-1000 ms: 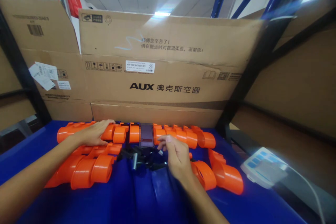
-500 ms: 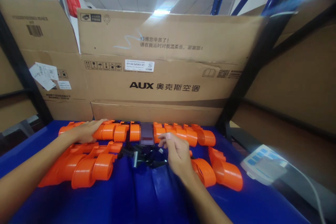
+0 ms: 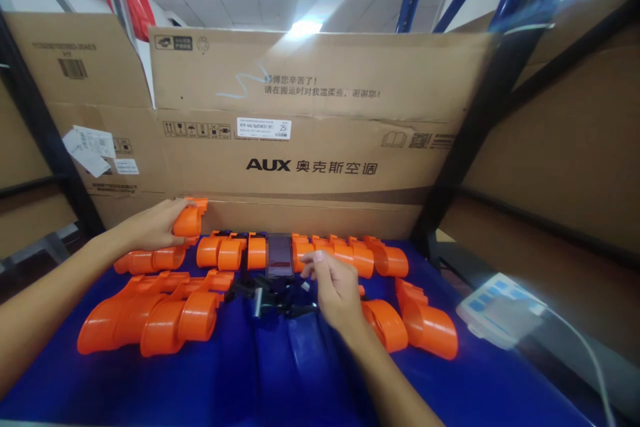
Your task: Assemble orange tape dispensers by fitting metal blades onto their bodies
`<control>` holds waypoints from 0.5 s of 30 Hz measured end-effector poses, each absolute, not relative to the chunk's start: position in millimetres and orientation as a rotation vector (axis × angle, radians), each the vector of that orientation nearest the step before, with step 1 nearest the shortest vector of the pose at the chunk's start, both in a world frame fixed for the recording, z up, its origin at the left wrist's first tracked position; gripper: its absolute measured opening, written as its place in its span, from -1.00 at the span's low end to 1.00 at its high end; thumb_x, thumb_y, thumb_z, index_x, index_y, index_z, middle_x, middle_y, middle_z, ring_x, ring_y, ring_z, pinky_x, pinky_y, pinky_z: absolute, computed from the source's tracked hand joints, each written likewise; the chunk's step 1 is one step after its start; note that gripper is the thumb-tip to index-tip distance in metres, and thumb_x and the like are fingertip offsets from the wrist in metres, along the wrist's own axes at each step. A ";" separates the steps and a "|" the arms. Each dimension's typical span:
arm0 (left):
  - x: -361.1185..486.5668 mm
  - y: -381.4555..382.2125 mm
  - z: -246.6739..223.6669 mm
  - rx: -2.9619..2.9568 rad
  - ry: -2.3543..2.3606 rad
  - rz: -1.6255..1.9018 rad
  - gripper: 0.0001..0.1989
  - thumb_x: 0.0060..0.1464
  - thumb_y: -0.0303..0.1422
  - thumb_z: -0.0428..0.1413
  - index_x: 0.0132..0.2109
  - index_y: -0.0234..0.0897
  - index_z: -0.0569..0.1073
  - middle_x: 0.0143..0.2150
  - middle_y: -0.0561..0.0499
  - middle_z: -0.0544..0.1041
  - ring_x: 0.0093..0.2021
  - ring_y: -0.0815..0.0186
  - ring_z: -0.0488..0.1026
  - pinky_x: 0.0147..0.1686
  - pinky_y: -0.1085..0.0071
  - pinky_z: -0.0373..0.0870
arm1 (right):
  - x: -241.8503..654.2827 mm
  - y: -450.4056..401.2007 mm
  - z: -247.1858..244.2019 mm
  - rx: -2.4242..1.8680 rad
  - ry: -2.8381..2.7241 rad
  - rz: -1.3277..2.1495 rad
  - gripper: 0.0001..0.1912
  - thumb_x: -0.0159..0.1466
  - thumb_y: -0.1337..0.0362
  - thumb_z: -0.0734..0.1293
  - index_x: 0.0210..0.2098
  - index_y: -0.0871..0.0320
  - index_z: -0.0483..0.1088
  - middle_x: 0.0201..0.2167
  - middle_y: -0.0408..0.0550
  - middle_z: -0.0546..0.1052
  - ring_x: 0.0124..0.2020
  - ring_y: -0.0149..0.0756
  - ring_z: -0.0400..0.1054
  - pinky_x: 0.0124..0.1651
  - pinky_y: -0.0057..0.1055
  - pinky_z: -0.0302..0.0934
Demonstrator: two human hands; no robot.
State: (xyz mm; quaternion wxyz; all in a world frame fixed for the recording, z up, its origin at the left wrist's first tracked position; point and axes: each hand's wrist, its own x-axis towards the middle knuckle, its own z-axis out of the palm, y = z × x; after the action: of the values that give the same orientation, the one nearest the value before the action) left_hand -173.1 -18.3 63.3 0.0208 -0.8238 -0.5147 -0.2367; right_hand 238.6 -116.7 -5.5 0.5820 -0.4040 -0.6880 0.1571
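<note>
My left hand [image 3: 159,223] is closed around an orange plastic ring piece [image 3: 188,221] with a flat tab on top, held above the back row at the left. Below it lie other orange ring pieces [image 3: 167,258] of the same kind. My right hand [image 3: 334,283] hovers at centre right with its fingers loosely bent and nothing visible in them. Just left of it is a jumble of small black parts [image 3: 270,300], one with a shiny silver face. A dark phone-like flat panel [image 3: 280,255] stands between the orange pieces in the back row.
More orange pieces [image 3: 150,313] are lined up at front left, and others [image 3: 430,330] sit at front right. A blue sheet [image 3: 165,387] covers the table. Behind rises a cardboard wall [image 3: 320,120]. A white-and-blue box [image 3: 500,310] with a cable [image 3: 583,337] lies at right.
My left hand has lifted one orange ring piece up out of the back row, leaving a gap there. My right hand has barely moved.
</note>
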 end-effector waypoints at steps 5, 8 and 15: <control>-112.6 -55.2 87.3 -2.579 -1.364 -0.592 -0.19 0.04 -0.01 0.25 0.37 -0.14 0.27 0.21 -0.19 0.45 0.19 -0.15 0.37 0.18 -0.02 0.29 | 237.9 -115.1 -2.9 -0.951 -1.607 0.388 -0.55 0.50 0.06 0.13 -0.33 0.12 0.50 -0.48 -0.09 0.55 -0.41 -0.26 0.44 -0.28 -0.35 0.28; -64.2 -84.2 79.1 -2.693 -1.112 -0.600 -0.23 0.09 -0.11 0.23 0.41 -0.05 0.23 0.27 -0.15 0.42 0.23 -0.13 0.34 0.23 -0.06 0.24 | 236.4 -108.8 -2.7 -0.963 -1.556 0.491 -0.63 0.47 0.03 0.19 -0.13 0.13 0.51 -0.48 -0.12 0.55 -0.44 -0.27 0.41 -0.32 -0.37 0.27; 7.6 -130.5 39.2 -2.843 -0.592 -0.502 -0.14 0.04 -0.22 0.27 0.45 -0.06 0.17 0.24 -0.28 0.44 0.10 -0.19 0.42 0.10 -0.15 0.33 | 235.7 -93.9 -5.2 -0.903 -1.362 0.958 -0.55 0.36 -0.15 0.25 -0.13 0.12 0.43 -0.59 -0.20 0.48 -0.64 -0.38 0.20 -0.58 -0.47 0.06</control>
State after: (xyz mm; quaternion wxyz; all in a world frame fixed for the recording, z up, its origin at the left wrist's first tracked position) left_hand 7.6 -130.5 39.2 0.0970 -0.9601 -0.2000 -0.1695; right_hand 235.7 -93.9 -5.2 0.5840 -0.3871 -0.5836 0.4105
